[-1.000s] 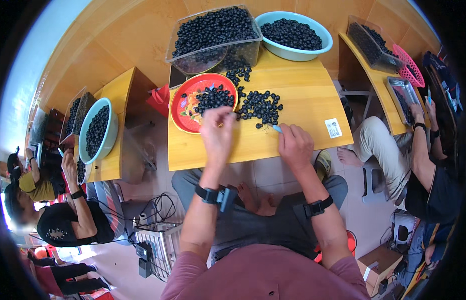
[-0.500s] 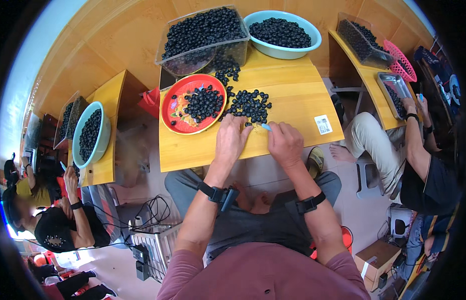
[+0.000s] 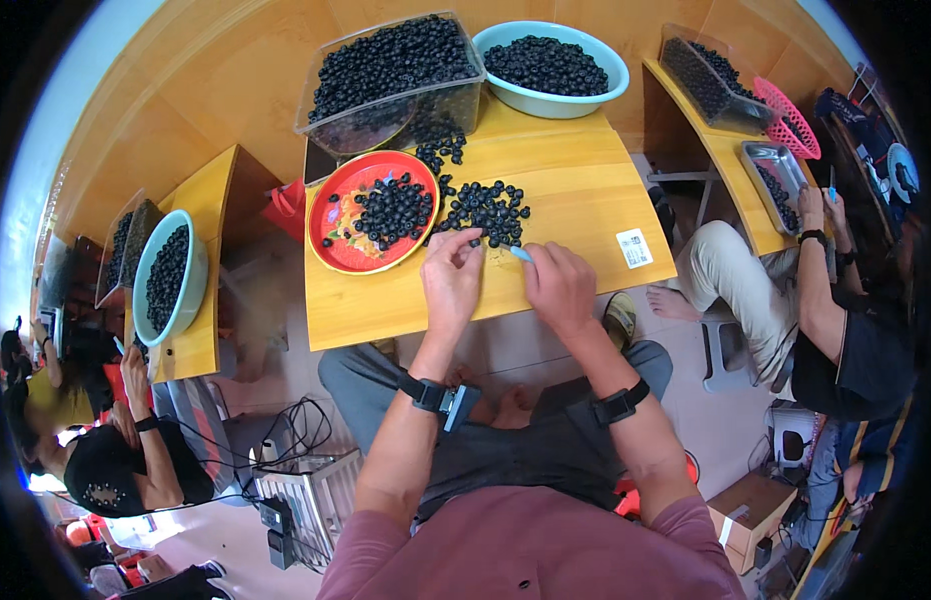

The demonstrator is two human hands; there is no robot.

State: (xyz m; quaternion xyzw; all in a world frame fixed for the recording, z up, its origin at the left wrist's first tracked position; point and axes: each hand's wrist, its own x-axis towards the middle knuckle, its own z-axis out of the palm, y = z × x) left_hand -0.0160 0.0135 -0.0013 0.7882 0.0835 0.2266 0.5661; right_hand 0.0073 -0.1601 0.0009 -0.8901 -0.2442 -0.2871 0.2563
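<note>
My left hand [image 3: 452, 278] is closed in a pinch at the near edge of a loose pile of small round black balls [image 3: 490, 210]. A dark ball [image 3: 475, 241] shows at its fingertips. Wrapped in my right hand [image 3: 562, 285] is a slim light-blue tool [image 3: 521, 254], its end pointing left toward the pile; its working tip is too small to make out. Left of the pile, a round red tray [image 3: 330, 200] with a yellow rim holds more black balls. Several pale crumbs lie on the wooden table [image 3: 575, 190] between my hands.
At the table's back stand a clear bin [image 3: 460, 112] and a pale-blue basin [image 3: 550, 102], both full of black balls. A white label [image 3: 634, 249] sticks to the table's right side. People work at tables on both sides. A carton [image 3: 750, 505] is on the floor.
The whole view has shifted slightly, with the table now a little further left. My left hand has tilted and its fingertips have come together at the dark ball. The right hand still holds the blue tool.
</note>
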